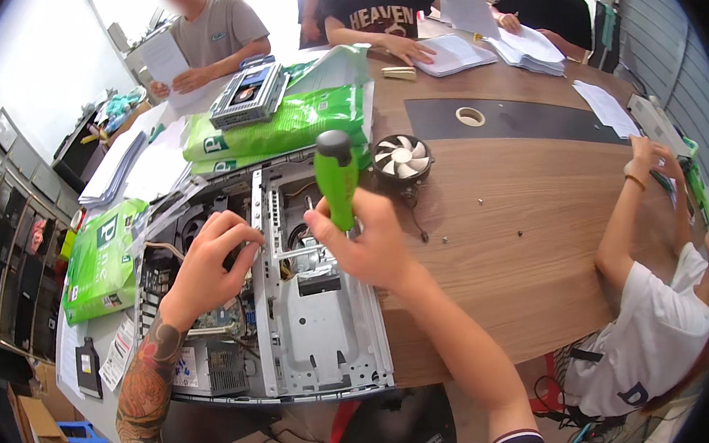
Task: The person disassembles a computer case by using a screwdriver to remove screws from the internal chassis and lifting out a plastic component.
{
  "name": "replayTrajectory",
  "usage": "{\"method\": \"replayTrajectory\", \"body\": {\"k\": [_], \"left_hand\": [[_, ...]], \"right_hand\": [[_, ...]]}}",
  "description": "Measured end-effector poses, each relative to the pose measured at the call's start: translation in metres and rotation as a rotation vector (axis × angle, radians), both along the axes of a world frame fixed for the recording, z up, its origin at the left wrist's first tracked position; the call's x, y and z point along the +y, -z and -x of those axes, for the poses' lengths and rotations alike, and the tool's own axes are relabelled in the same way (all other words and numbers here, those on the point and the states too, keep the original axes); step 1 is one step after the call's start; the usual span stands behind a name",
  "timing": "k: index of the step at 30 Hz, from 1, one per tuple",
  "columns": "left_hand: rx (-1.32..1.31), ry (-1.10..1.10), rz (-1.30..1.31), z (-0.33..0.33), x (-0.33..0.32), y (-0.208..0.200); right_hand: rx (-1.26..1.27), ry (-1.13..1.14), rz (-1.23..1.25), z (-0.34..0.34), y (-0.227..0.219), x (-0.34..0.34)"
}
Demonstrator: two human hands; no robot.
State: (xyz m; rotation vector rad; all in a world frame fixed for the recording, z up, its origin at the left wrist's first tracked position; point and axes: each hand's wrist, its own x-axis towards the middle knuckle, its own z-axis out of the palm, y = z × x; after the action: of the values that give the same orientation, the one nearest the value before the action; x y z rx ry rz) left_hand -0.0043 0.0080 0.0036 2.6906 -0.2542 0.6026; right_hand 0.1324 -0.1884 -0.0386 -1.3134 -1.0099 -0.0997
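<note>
My right hand (373, 244) is wrapped round a green screwdriver (338, 182) with a black handle end, held handle up. It is over an open desktop computer case (328, 333) lying flat on the table; the tool's tip is hidden behind the hand. My left hand (215, 258) is over the case's left half, fingers curled and pressed together beside the long metal rail (260, 298). What those fingers hold, if anything, I cannot make out. Boards and cables show beneath my left hand. A round cooling fan (401, 158) with a black cable lies right of the case.
A metal drive unit (249, 94) rests on green plastic packaging (295, 128) behind the case. Another green bag (103, 263) lies to the left. A tape roll (470, 117) and small screws (445, 239) are on the wooden table (509, 193). Several people with papers surround it.
</note>
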Motion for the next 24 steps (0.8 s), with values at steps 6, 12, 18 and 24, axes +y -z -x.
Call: {"method": "replayTrajectory", "body": {"k": [6,12,18,24], "left_hand": [[0.010,0.002,0.036,-0.004,-0.001,0.000],[0.007,0.010,0.020,-0.004,0.004,0.002],[0.027,0.010,0.031,-0.002,0.006,0.001],[0.025,0.011,0.039,-0.001,0.012,0.006]], "right_hand": [[0.012,-0.043,0.010,-0.003,0.004,-0.001],[0.126,-0.080,-0.039,0.003,0.004,-0.001],[0.033,-0.093,0.070,-0.004,0.007,-0.006],[0.084,-0.092,0.023,-0.002,0.009,-0.001]]}}
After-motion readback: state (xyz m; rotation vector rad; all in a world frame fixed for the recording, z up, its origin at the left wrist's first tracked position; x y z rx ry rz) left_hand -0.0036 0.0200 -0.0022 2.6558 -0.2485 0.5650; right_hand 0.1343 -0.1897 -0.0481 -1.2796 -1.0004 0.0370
